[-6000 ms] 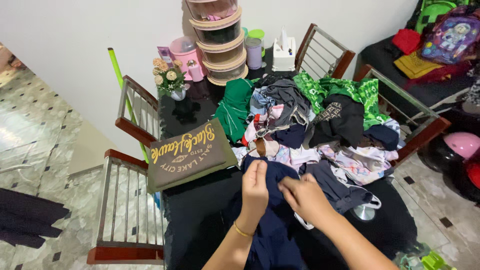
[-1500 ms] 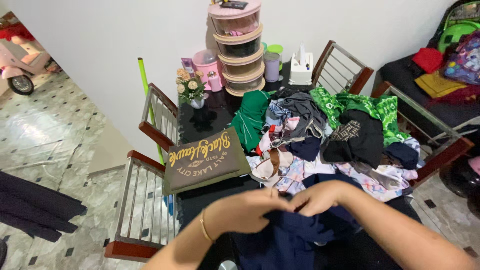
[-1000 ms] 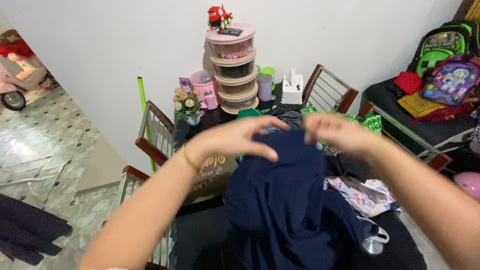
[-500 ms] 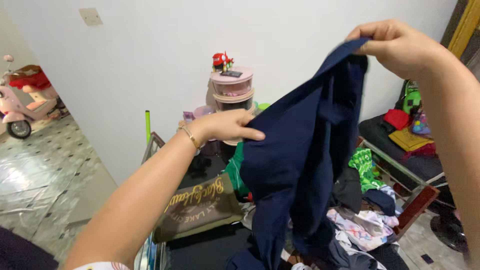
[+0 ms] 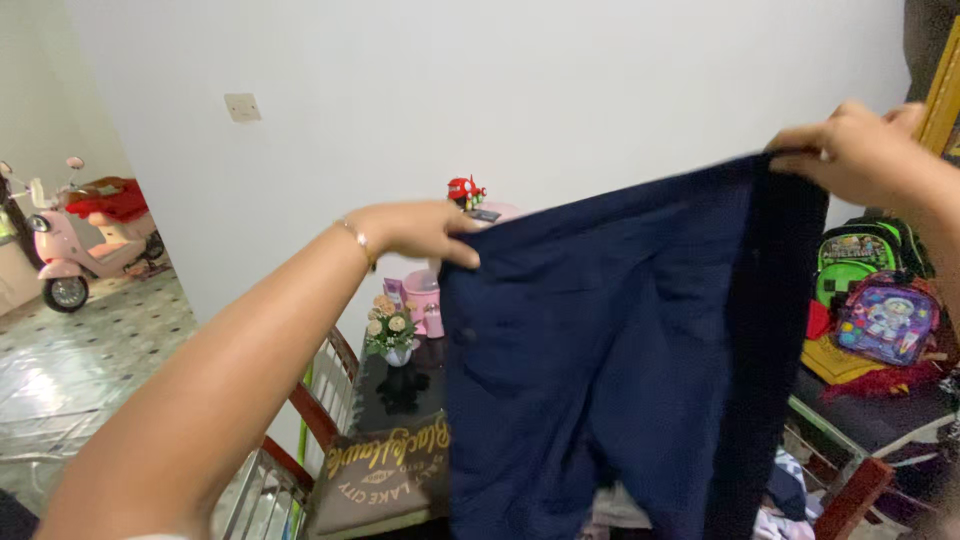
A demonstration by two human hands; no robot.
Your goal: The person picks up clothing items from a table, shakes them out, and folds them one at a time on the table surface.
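The navy garment (image 5: 620,350), bunched half a second ago, now hangs spread wide between both hands: left hand (image 5: 415,228) pinches one top corner, right hand (image 5: 865,150) grips the other, higher.

The navy garment (image 5: 620,350) is now off the tabletop and stretched wide in the air; the left hand (image 5: 415,228) and right hand (image 5: 860,150) have moved apart, pinching its top corners.

The held-up dark navy cloth garment (image 5: 620,350) blocks most of the black table behind it; its lower part runs off the bottom edge; the olive folded printed cloth (image 5: 375,478) is partly cut off too.
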